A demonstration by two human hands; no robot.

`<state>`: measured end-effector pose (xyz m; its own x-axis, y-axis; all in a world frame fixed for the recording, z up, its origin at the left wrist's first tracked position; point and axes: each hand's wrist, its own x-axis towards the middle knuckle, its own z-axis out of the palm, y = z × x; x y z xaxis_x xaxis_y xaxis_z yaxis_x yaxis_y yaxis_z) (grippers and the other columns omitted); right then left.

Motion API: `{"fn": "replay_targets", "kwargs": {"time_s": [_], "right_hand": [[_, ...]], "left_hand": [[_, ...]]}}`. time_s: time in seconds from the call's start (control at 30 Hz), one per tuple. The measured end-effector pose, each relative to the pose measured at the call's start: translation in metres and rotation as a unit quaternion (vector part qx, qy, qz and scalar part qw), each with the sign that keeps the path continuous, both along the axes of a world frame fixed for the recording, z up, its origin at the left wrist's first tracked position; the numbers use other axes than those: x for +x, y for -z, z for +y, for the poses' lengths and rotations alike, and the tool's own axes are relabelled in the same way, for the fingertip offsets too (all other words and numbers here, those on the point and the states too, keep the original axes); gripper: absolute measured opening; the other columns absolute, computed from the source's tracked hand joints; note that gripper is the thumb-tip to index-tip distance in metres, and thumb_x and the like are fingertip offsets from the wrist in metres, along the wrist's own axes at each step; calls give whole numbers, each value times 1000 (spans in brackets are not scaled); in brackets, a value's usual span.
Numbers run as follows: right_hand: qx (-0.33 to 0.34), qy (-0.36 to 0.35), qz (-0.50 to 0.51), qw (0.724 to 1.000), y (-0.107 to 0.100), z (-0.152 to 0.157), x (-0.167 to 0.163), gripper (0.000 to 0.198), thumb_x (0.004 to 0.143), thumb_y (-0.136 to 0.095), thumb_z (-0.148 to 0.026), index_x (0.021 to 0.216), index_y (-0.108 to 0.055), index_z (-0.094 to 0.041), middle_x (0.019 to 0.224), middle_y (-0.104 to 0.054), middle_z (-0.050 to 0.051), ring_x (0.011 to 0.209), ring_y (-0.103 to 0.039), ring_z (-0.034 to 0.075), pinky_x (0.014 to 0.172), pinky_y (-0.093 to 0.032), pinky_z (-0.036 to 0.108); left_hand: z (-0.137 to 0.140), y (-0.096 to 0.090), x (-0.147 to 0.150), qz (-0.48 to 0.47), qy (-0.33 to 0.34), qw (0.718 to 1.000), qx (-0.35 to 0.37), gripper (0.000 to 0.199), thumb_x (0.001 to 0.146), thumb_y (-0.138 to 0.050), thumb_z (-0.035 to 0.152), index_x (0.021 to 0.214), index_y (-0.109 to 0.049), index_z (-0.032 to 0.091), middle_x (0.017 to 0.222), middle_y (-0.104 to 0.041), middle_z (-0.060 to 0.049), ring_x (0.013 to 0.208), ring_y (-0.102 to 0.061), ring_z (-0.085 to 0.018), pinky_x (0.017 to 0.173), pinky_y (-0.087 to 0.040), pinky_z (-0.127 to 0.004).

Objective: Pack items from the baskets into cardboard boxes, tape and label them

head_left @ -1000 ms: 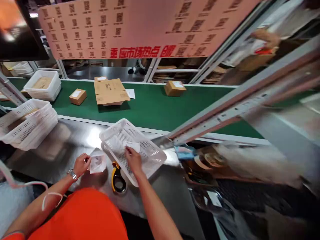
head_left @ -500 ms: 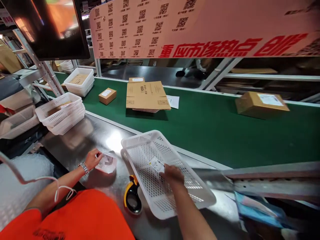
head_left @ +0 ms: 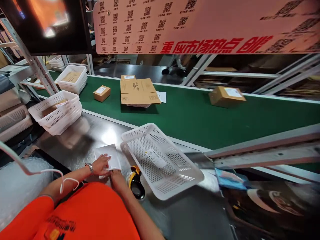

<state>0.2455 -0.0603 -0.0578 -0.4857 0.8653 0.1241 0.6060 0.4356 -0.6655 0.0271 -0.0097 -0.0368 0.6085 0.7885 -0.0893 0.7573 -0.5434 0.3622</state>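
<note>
A flat white packet, paper-like, lies on the steel bench in front of me. My left hand, with a metal watch on the wrist, grips its lower left part with bent fingers. Close beside it, my right hand has its fingers closed at the packet's bottom edge; its fingertips are partly hidden. To the right sits a white perforated basket, holding a white label slip with print on it. A yellow and black tape dispenser stands between the hands and the basket.
Behind the bench runs a green conveyor belt with a flattened carton, a small box and a larger box. Stacked white baskets stand at left. Bubble wrap lies lower left; a metal rail crosses at right.
My right hand has left the label slip in the basket and come over beside my left hand. The white packet now lies flatter and more spread out. The view has shifted to the right.
</note>
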Motion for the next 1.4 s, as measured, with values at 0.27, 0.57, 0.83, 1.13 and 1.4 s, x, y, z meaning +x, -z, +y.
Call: {"fn": "replay_targets", "kwargs": {"time_s": [0.27,0.57,0.83,1.13,1.4], "right_hand": [[-68,52,-178,980,-9,-22,-3,22,96,-59,-14,98,-80,-23,115,-81,19,114,-75,38,97,-61,48],[-134,237,-237,932,-25,2,1,44,114,-42,-35,137,-71,-10,138,-71,26,123,-74,34,101,-56,38],[-178,257,-213,926,-18,6,19,37,110,-46,-15,133,-75,-8,128,-79,22,114,-78,26,91,-52,30],[-156,259,-180,936,-18,-12,34,35,111,-50,-22,114,-84,-14,117,-81,19,101,-80,26,86,-53,31],[-107,300,-41,947,-32,-71,64,40,111,-40,-33,107,-78,-21,112,-80,15,104,-77,28,95,-59,37]], "left_hand": [[1,40,-17,119,98,988,26,64,109,-63,40,171,-53,26,184,-33,-18,170,-29,-43,133,-30,-68],[5,59,-22,143,130,981,24,81,104,-71,48,176,-43,25,187,-23,-18,172,-18,-47,135,-20,-71],[10,58,-20,157,132,978,31,80,103,-73,46,175,-45,26,186,-26,-17,172,-19,-46,134,-19,-72],[14,31,-19,146,156,976,44,74,107,-65,55,174,-49,27,185,-30,-18,170,-26,-47,132,-25,-68],[36,19,9,187,80,979,26,79,103,-74,45,175,-46,28,186,-27,-20,160,-44,-44,116,-50,-57]]}}
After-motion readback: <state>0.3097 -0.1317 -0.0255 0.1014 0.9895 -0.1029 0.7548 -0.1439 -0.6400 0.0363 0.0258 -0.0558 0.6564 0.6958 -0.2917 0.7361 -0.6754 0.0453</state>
